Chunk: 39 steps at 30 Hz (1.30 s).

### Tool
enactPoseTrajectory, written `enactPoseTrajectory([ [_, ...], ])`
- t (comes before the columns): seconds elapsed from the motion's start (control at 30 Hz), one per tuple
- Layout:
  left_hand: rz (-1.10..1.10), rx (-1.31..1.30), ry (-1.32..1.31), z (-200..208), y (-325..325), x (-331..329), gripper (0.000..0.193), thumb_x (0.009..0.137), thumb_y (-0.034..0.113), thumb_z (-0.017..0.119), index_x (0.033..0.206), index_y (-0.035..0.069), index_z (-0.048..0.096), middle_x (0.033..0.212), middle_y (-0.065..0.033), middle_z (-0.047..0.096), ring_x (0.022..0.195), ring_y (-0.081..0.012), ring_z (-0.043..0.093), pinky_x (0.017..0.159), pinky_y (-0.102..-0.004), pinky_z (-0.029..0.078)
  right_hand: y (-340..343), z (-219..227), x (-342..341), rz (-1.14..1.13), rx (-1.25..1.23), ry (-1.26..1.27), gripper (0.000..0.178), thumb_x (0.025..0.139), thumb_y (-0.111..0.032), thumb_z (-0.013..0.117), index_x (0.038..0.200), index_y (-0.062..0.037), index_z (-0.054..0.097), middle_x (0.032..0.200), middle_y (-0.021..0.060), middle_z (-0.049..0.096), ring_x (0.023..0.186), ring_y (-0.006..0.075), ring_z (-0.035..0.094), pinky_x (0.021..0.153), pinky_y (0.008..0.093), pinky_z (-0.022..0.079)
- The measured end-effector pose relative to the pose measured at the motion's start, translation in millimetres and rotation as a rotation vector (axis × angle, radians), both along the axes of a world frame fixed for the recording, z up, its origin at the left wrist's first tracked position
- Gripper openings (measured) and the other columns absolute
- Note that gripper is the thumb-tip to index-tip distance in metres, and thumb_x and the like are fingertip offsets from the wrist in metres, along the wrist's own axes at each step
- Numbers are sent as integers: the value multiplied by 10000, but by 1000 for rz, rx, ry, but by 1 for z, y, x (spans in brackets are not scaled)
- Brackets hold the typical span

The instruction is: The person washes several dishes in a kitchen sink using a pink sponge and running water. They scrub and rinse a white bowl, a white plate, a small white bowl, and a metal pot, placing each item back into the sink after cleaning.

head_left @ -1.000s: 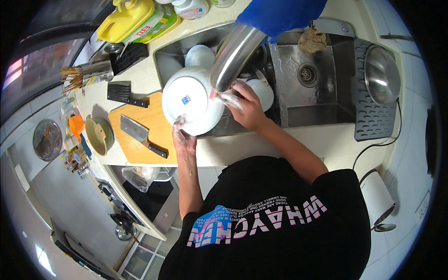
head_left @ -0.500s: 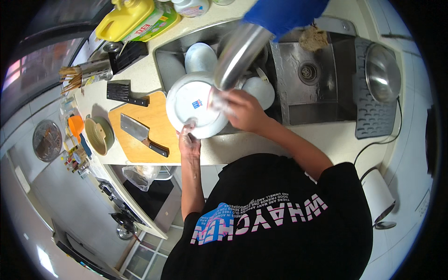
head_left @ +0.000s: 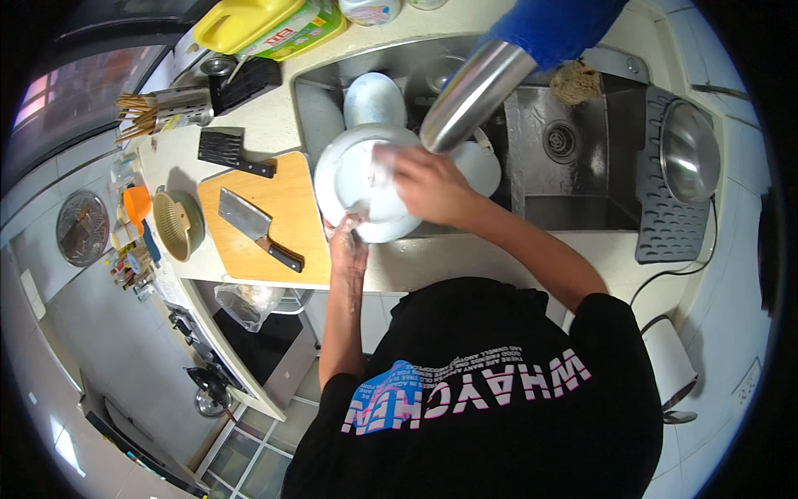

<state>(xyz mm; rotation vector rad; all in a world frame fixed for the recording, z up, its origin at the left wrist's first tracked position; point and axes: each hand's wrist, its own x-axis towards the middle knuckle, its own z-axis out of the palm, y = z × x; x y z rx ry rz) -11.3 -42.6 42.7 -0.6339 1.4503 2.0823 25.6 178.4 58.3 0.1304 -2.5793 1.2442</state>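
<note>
A round white plate (head_left: 339,166) is held tilted over the near left edge of the sink, its ringed underside facing up. My left hand (head_left: 347,233) grips its near rim, thumb on the underside, with wet suds on the skin. Against the plate's upper right part, my right hand (head_left: 434,188) presses a white cloth (head_left: 383,158) with a pinkish edge; motion smears both cloth and fingers. Behind the plate, a pale bowl (head_left: 374,100) and another white dish (head_left: 476,169) sit in the left basin.
A steel tube (head_left: 478,96) with a blue cover (head_left: 557,29) juts over the sink. A cleaver (head_left: 244,214) lies on the wooden cutting board (head_left: 291,195), a black slotted turner (head_left: 222,148) beyond it. A brown scrubber (head_left: 575,82) rests behind the right basin; a steel bowl (head_left: 690,154) leans farther right.
My right hand has rubbed over the plate's underside, and the blue mark seen there before no longer shows. The left hand keeps its grip. The whole view has shifted slightly.
</note>
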Motion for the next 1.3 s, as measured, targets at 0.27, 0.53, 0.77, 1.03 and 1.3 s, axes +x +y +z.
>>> enactPoseTrajectory([
  [0.27,155,70,26,12,16,9,580,597,-69,518,1156,59,425,882,-52,524,799,-180,558,819,-343,505,34,7,-3,-255,-287,-19,356,753,-21,626,1104,-43,575,1053,156,602,889,284,624,769,358,510],
  [0.53,73,64,93,0,-15,9,700,561,-45,549,1235,33,380,1032,-95,524,919,-225,558,897,-406,492,21,1,14,-323,-602,-66,300,758,-30,605,1057,-46,625,1045,150,602,937,277,609,768,359,502],
  [0.77,4,-47,44,15,-14,4,788,566,-81,541,1297,113,316,1142,-110,477,1006,-249,544,851,-364,511,6,-12,-27,-462,-451,112,293,739,-51,630,1031,-36,605,1010,171,607,916,346,592,809,383,460],
  [1.03,-424,-513,518,30,0,-32,531,578,-7,713,1078,-33,534,959,-80,603,854,-167,581,756,-292,492,16,-17,78,-526,-517,-228,288,776,-58,592,1054,18,605,1090,163,599,988,253,591,856,331,450],
  [1.3,-746,-974,925,9,66,-83,428,586,92,704,994,39,586,776,-220,611,769,-404,588,669,-413,496,26,-11,117,-574,-589,-407,310,771,-63,588,1067,26,592,1095,167,598,1002,246,585,873,323,439],
])
